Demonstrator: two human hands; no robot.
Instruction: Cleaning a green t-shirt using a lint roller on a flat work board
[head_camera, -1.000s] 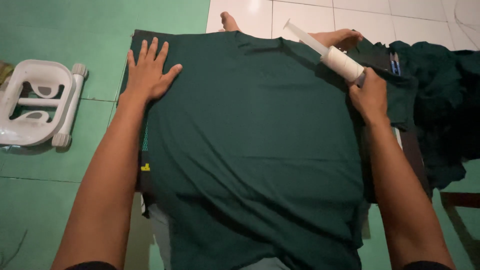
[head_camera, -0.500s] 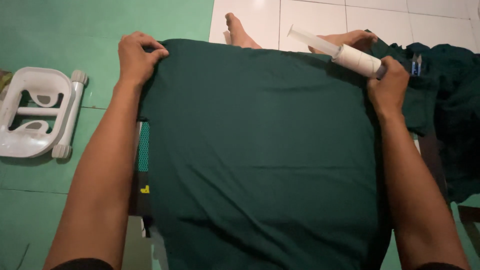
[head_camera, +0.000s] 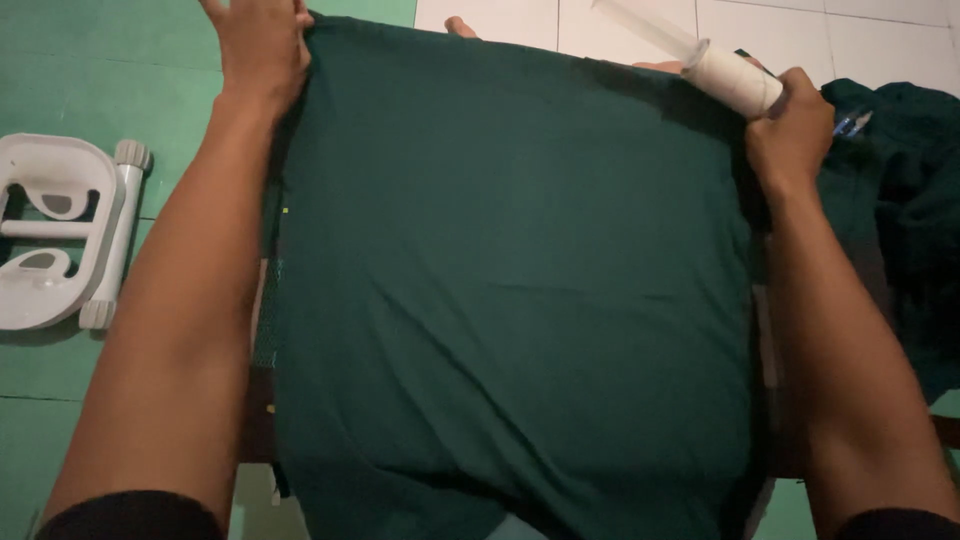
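**Green cloth pulled taut at both far corners**

Both hands have slid farther up the dark green cloth (head_camera: 520, 290) since a moment ago, and I now see it stretched flat over the floor between my arms. My left hand (head_camera: 258, 45) pinches its far left corner. My right hand (head_camera: 790, 135) grips the far right edge together with a white roller (head_camera: 735, 78). A white plastic stool (head_camera: 55, 235) lies on the green floor (head_camera: 120, 70) to the left; more dark green fabric (head_camera: 900, 200) is heaped at right.
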